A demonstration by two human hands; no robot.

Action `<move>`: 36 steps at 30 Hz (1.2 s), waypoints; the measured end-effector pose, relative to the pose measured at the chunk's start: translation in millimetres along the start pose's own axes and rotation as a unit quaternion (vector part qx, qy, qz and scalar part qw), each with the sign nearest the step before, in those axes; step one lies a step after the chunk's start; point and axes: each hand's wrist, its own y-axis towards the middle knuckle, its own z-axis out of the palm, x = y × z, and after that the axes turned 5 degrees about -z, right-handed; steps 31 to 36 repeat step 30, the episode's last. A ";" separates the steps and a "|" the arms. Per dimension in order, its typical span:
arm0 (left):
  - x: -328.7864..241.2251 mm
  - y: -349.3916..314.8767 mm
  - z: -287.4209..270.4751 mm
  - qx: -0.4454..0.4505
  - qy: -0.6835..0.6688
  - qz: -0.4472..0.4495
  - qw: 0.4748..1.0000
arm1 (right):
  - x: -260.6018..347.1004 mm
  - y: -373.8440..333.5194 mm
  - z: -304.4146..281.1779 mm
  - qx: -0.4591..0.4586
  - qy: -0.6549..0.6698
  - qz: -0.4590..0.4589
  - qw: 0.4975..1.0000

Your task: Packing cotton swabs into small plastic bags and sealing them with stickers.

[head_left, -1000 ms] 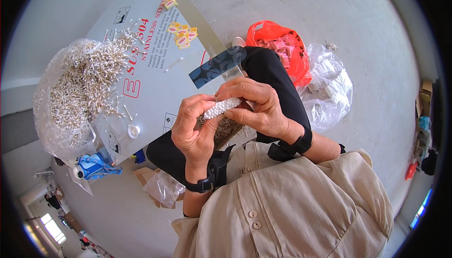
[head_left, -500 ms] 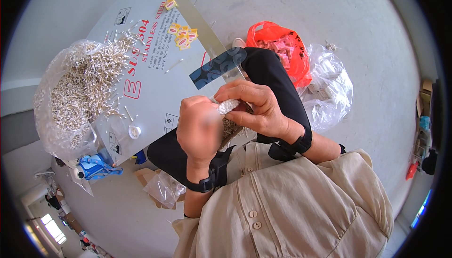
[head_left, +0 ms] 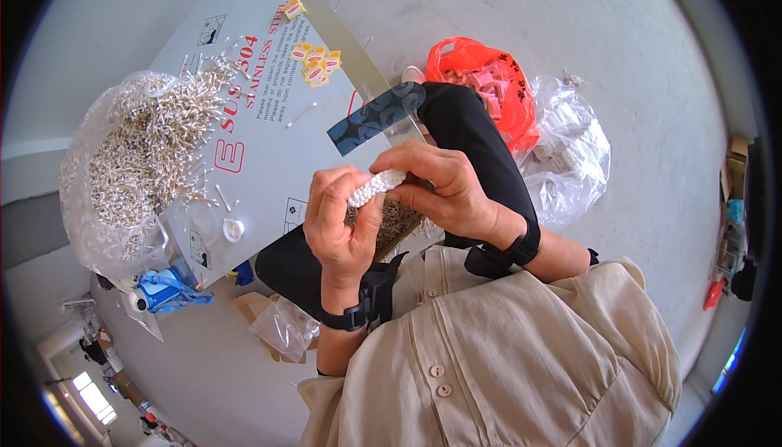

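Observation:
Between my two hands is a tight bundle of cotton swabs (head_left: 376,188), its white tips facing up. My left hand (head_left: 336,217) closes around its left side with the thumb and fingers. The fingers and thumb of my right hand (head_left: 442,188) grip its right end. Below the hands, on my lap, an open box (head_left: 391,245) holds more swabs, partly hidden by the hands. A large heap of loose swabs (head_left: 159,149) spills from a clear plastic bag (head_left: 80,141) on the table at the left.
The metal-topped table (head_left: 273,154) carries small yellow packets (head_left: 316,64), a small white round container (head_left: 233,229) and stray swabs. To the right, a red bag (head_left: 521,113) of pink packs and a clear bag (head_left: 574,166) sit on the floor. A cardboard box (head_left: 257,308) lies below the table.
My left hand has turned and its fingers have shifted, so more of the swab bundle's white tips show. My right hand has barely moved.

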 end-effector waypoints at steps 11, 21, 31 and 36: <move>7.3 -7.1 13.0 0.036 -0.190 -0.250 0.949 | -8.2 2.0 -12.4 -0.102 0.158 0.242 0.952; 9.7 -3.6 41.5 0.111 -0.201 -0.348 0.909 | -39.1 -11.0 -21.1 -0.152 0.219 0.288 0.920; 42.5 -7.6 52.6 0.168 -0.152 -0.370 0.901 | -73.1 -21.5 -118.1 -0.285 0.135 0.269 0.910; 42.5 -7.6 52.6 0.168 -0.152 -0.370 0.901 | -73.1 -21.5 -118.1 -0.285 0.135 0.269 0.910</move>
